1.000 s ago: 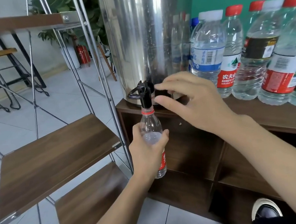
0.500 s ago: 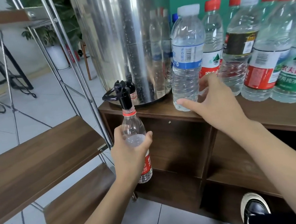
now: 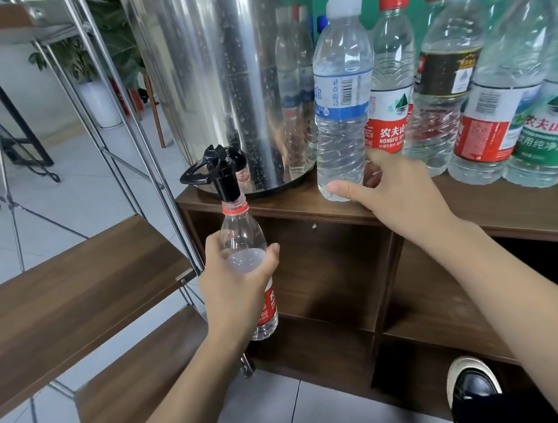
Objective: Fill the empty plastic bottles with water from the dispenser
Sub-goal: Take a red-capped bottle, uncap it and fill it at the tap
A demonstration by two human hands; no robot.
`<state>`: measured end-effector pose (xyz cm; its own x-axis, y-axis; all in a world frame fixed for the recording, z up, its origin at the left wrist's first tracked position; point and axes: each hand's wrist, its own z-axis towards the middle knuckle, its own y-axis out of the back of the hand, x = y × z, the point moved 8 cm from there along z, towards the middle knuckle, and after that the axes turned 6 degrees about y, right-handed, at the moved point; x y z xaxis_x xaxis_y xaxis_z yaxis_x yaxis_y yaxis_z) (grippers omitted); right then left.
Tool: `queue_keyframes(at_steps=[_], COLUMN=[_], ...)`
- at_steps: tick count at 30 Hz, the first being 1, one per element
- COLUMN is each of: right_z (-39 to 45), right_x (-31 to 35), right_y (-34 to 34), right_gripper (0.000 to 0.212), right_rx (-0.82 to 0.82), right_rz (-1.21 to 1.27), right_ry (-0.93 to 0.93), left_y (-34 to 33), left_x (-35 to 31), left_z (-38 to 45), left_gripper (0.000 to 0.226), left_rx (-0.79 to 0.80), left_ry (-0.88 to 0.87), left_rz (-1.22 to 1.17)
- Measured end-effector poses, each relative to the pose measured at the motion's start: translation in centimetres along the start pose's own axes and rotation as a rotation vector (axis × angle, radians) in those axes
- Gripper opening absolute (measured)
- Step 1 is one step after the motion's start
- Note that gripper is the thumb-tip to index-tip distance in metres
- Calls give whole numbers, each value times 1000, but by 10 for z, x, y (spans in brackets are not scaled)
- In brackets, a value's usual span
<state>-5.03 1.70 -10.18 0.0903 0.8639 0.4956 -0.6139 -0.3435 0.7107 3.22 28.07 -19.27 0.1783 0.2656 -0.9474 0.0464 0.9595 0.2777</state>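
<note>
Head view: my left hand [image 3: 235, 284] grips an uncapped bottle [image 3: 245, 249] upright, mouth right under the black tap [image 3: 220, 169] of the steel dispenser [image 3: 208, 81]. Bottle partly filled. My right hand [image 3: 396, 195] curls round the base of a white-capped bottle [image 3: 341, 101] on the shelf [image 3: 529, 216].

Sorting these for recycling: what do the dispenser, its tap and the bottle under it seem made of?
Dispenser: apparently polished steel, mirror reflections. Tap: glossy black, probably plastic. Bottle the left hand holds: clear thin plastic, see-through with water inside.
</note>
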Motion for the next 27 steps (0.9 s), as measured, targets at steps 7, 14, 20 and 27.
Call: queue_keyframes(at_steps=[7,14,20,27], right_z=[2,-3,-7,-16], right_x=[4,8,-1,-10], right_y=[-2,-3,1,11], right_gripper=[55,48,47,60], right_rx=[3,35,104,151], right_rz=[-42,-24,68,-39], right_ry=[15,25,43,87], left_y=[-1,0,0,-2], left_x=[-2,-2,-1,-1], left_z=[-1,0,0,-1], left_gripper=[58,59,59,60], left_rx=[-6,-18,-29,-33], left_ry=[6,13,14,21], left_rz=[-1,7,11,14])
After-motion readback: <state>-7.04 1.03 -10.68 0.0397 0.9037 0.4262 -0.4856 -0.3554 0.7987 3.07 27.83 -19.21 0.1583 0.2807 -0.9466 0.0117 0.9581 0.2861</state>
